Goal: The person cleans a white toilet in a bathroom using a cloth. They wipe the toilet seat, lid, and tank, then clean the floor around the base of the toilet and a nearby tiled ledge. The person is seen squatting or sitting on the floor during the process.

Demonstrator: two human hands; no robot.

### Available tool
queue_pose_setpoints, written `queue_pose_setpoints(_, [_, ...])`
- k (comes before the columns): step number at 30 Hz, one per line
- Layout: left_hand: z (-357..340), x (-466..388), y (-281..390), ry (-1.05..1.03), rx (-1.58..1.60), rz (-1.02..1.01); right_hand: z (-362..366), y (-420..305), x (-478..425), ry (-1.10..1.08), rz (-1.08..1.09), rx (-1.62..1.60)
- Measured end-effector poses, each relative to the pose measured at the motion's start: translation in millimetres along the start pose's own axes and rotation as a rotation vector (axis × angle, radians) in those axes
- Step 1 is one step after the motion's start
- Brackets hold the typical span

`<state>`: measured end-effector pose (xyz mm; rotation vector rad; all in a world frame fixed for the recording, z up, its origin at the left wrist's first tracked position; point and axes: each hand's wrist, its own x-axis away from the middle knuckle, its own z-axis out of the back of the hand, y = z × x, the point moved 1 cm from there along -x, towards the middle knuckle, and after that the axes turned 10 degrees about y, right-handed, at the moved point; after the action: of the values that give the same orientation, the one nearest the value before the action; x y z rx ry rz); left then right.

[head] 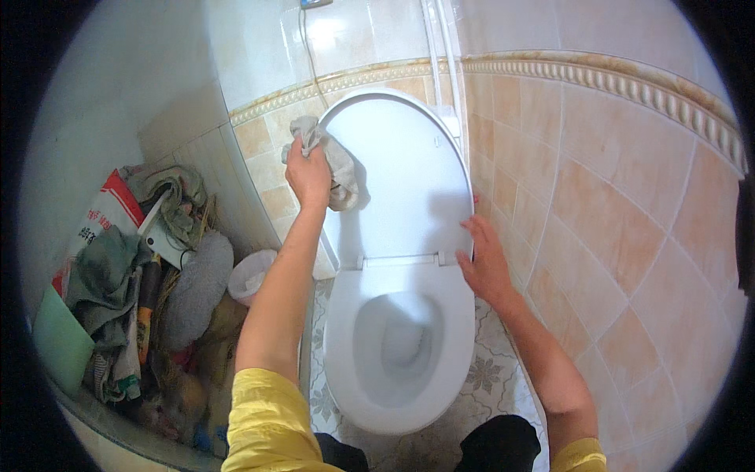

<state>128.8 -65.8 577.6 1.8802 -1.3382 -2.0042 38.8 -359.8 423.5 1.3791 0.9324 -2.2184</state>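
Note:
A white toilet stands in front of me, its lid (401, 177) raised and its seat (342, 354) lying down on the bowl. My left hand (309, 177) grips a crumpled grey-beige cloth (341, 171) at the left edge of the lid; part of the cloth hangs over the lid's inner face. On the opposite side, my right hand (486, 259) is at the lower right edge of the lid, near the hinge, with its fingers apart and nothing held in it.
A small waste bin (239, 277) stands left of the toilet. Further left lies a heap with a grey fluffy item (200, 289), dark green cloth (103, 277) and a red-and-white sack (115, 197). A tiled wall (590, 236) rises close on the right; white pipes (445, 53) run behind the lid.

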Motion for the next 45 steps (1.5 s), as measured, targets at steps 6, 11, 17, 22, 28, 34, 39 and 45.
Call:
queue_pose_setpoints(6, [-113, 11, -39, 0.101, 0.001, 0.01, -19, 55, -9, -0.14, -0.105, -0.007])
queue_pose_setpoints(11, [-176, 52, -15, -0.115, -0.16, -0.045, -51, 88, -25, -0.205, -0.204, -0.141])
queue_pose_setpoints(17, [-178, 112, -9, -0.398, -0.337, -0.577, -89, 116, -20, -0.139, -0.183, -0.237])
queue_pose_setpoints(22, [-128, 187, -62, -0.932, -0.254, -1.038, -89, 108, -15, -0.138, -0.287, -0.181])
queue_pose_setpoints(28, [-59, 133, -133, -1.04, -0.796, -0.93, -94, 101, -12, -0.122, -0.257, -0.119])
queue_pose_setpoints(34, [-129, 63, -76, -0.225, -0.482, -0.409, -101, 93, -15, -0.164, -0.237, -0.118])
queue_pose_setpoints(39, [-154, 160, -30, -0.849, -0.354, -0.471, -98, 110, -7, -0.176, -0.333, -0.218])
queue_pose_setpoints(45, [-79, 189, -127, -0.963, -0.338, -1.08, -91, 104, 3, -0.183, -0.35, -0.204])
